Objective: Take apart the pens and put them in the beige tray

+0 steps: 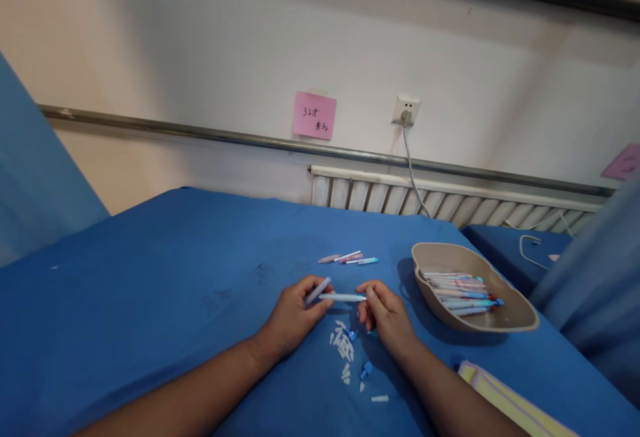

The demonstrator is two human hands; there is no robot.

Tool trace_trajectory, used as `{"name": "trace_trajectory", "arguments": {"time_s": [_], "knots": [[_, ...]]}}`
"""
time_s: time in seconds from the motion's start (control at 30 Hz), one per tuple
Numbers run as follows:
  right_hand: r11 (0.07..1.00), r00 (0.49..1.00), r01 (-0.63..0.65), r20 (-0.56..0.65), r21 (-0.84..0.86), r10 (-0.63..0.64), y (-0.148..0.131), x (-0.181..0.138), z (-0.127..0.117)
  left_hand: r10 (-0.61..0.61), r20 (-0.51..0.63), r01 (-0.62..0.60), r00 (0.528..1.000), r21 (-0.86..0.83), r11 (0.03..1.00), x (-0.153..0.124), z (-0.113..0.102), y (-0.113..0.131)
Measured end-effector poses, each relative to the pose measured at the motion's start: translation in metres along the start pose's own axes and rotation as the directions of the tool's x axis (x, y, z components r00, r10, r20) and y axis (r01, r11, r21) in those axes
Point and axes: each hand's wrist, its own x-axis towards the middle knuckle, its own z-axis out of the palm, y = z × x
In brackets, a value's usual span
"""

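Note:
My left hand [295, 313] is closed round a pale lilac pen barrel [319, 290] that sticks up from its fingers. My right hand [384, 310] pinches the end of a thin white pen refill [343, 297], which lies level between the two hands with its other end by the left fingertips. Below the hands, several small white pieces [343, 347] and two blue caps [366, 369] lie on the blue cloth [150, 303].
A beige tray [520, 320] at the right holds several pens. Three pens [350, 259] lie on the cloth beyond the hands. A yellow-edged pad [505, 397] sits at the lower right. A radiator [450, 200], wall socket and pink note are behind the table.

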Motion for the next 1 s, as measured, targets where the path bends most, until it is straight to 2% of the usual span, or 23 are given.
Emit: {"name": "trace_trajectory", "arguments": {"time_s": [0.13,0.33,0.57,0.73,1.0], "knots": [[1.0,0.998,-0.001,-0.065,0.011,0.002,0.002,0.001,-0.002,-0.03,-0.023,0.03,0.999,0.003,1.0,0.001,-0.001,-0.002],[1.0,1.0,-0.014,0.02,0.003,0.014,0.002,0.0,0.002,-0.03,0.053,0.027,0.998,0.051,0.998,0.003,-0.001,-0.01],[0.991,0.999,-0.029,-0.028,0.132,0.033,-0.002,0.005,0.0,-0.032,0.06,0.03,0.998,0.043,0.999,0.006,-0.002,-0.015],[0.998,0.999,-0.013,0.034,0.056,0.012,-0.001,0.003,0.005,-0.043,0.106,0.036,0.993,0.064,0.997,0.006,-0.001,-0.013],[1.0,0.999,0.021,0.033,-0.009,-0.021,0.003,0.002,0.005,-0.046,0.166,0.031,0.985,0.092,0.995,0.006,-0.003,-0.01]]}}
